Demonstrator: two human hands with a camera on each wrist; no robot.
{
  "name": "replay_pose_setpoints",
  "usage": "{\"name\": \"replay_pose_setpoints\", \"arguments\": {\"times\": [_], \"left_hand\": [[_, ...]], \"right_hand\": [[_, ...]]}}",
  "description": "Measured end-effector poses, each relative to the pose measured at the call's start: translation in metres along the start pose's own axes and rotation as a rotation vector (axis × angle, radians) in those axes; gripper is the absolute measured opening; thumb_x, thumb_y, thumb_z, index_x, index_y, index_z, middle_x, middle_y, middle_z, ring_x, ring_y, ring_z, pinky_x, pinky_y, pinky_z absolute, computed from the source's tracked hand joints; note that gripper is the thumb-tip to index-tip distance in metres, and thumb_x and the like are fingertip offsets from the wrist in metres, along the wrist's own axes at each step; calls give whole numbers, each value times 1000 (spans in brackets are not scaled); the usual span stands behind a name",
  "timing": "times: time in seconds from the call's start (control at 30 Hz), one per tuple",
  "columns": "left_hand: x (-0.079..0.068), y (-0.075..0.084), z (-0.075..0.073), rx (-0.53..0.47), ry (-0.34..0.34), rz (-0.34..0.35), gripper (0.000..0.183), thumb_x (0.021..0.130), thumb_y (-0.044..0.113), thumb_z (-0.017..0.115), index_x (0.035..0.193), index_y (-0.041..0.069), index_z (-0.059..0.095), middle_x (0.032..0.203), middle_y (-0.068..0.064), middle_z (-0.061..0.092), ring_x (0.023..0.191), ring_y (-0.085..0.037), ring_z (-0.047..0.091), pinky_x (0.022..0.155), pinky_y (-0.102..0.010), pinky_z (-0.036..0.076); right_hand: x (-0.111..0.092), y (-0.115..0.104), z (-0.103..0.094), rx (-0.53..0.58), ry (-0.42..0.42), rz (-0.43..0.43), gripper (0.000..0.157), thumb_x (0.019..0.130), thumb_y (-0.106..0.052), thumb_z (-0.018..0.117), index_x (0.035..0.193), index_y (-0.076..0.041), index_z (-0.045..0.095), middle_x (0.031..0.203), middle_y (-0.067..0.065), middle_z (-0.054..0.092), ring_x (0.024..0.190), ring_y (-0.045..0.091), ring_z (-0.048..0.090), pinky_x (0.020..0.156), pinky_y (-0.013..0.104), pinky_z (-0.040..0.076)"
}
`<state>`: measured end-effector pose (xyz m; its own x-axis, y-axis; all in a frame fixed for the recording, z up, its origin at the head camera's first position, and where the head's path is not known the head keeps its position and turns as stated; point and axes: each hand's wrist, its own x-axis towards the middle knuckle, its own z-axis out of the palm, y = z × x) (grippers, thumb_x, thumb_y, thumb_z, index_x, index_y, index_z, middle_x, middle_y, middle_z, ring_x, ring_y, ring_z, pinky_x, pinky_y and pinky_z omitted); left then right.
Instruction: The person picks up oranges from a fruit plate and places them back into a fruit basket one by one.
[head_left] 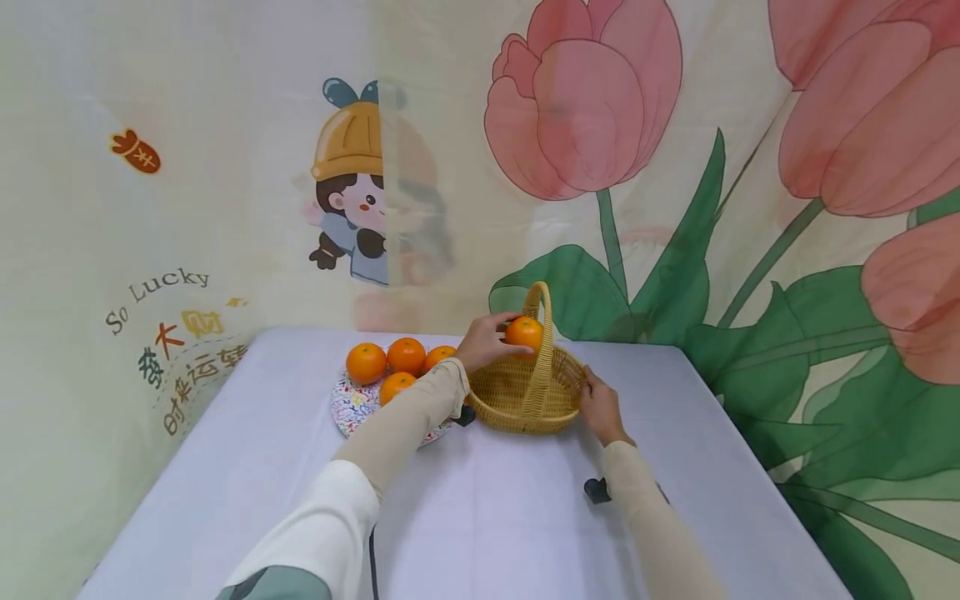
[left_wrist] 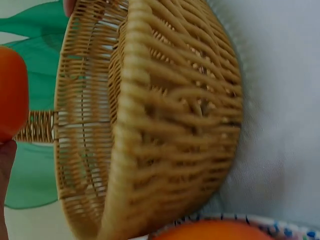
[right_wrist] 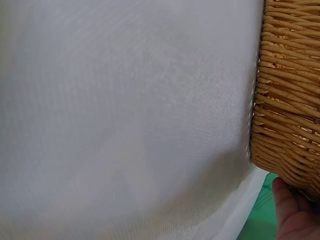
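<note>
My left hand holds an orange between thumb and fingers, over the opening of a wicker basket and beside its tall handle. In the left wrist view that orange is at the left edge, above the basket's woven rim. On the right side of the basket, my right hand grips the rim; the thumb lies on the outer weave in the right wrist view, where part of the hand shows. No fruit is visible in the basket.
A speckled plate with several oranges stands left of the basket, partly hidden by my left forearm. A white cloth covers the table. Behind the table hangs a printed backdrop with tulips and a cartoon figure.
</note>
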<state>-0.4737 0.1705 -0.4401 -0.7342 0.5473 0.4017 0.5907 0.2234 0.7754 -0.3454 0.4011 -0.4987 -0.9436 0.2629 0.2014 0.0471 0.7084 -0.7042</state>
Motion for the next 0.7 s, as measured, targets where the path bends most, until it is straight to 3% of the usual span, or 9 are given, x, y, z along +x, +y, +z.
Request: {"name": "replay_pose_setpoints", "arguments": {"times": [0.13,0.27,0.47,0.6,0.7], "left_hand": [[5,2,14,-30,-25,-27,72,73,36,87,134,13,58,126,-5,61,107,-22,63,83,-29,55],[15,-5,26,-35,-60,-7,67,75,29,85,134,11,58,124,-7,63,105,-21,64,83,-28,54],[20,-11,40,6,-90,53,76,72,42,86,133,7,58,121,-8,65,103,-18,65,85,-27,53],[19,-11,48,51,-123,65,69,72,44,85,128,10,62,117,-3,66,103,-16,63,86,-27,52],[21,-11,54,77,-141,57,65,72,45,85,124,12,64,112,-1,66,99,-15,62,86,-28,51]], "right_hand": [[-1,0,1,18,-8,5,47,104,-7,34,150,1,29,151,22,35,95,31,54,68,36,46],[-1,0,2,28,1,11,47,104,-8,34,150,0,30,151,20,35,96,29,54,67,34,46],[0,-1,4,30,-1,13,46,105,-8,34,150,0,30,151,19,35,111,29,52,78,36,47],[0,1,2,34,6,10,46,105,-8,37,150,-1,32,150,19,37,91,25,55,69,31,47],[-1,4,-1,37,15,6,47,104,-8,38,150,-1,32,149,19,38,72,21,49,59,27,45]]}}
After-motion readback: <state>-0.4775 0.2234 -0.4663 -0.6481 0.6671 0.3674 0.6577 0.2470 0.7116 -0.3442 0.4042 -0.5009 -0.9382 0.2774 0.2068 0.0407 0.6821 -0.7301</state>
